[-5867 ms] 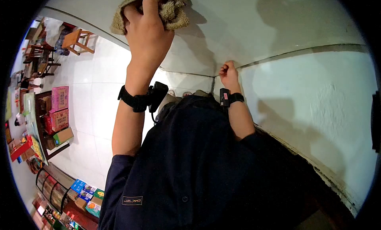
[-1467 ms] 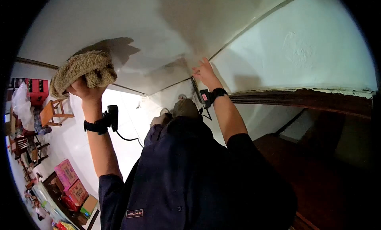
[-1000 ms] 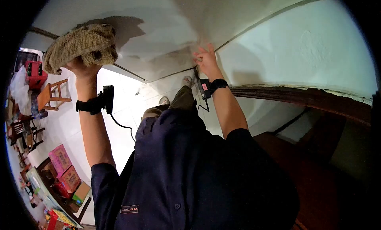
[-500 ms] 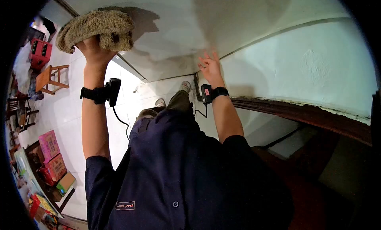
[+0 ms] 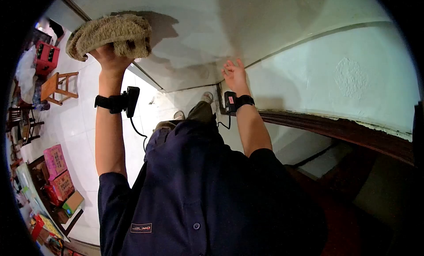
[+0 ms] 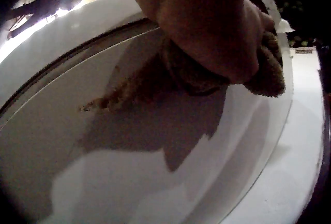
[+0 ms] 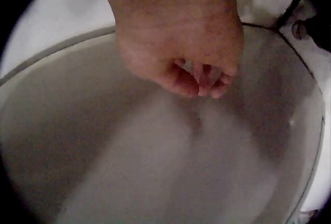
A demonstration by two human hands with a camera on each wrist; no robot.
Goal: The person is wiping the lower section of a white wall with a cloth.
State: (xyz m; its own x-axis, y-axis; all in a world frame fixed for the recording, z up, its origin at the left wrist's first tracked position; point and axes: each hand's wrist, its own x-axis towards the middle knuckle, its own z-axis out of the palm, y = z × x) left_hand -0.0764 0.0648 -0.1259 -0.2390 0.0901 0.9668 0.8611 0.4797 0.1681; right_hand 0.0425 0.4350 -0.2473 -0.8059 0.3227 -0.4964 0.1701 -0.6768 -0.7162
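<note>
In the head view, my left hand (image 5: pixel 111 60) grips a bunched tan towel (image 5: pixel 112 33) against the white panel (image 5: pixel 194 33), near its left edge. The towel hides most of the fingers. Seen from the left wrist, the same hand (image 6: pixel 217 32) is dark over the towel (image 6: pixel 266 74), and a shadow spreads on the panel below. My right hand (image 5: pixel 235 77) holds nothing. Its loosely bent fingers are right at the panel, close to the seam with the pale side wall (image 5: pixel 349 77). The right wrist view shows this hand (image 7: pixel 176 48) from its back.
A dark, chipped wooden ledge (image 5: pixel 331 125) runs under the side wall at right. On the left are a wooden stool (image 5: pixel 57 88), a red crate (image 5: pixel 46 57) and stacked pink boxes (image 5: pixel 57 167) on the tiled floor side. Cables hang from both wrist cameras.
Since the oldest frame, the towel has shifted left and down in the head view, and the right hand's fingers have loosened. In the last half second, both hands have barely moved.
</note>
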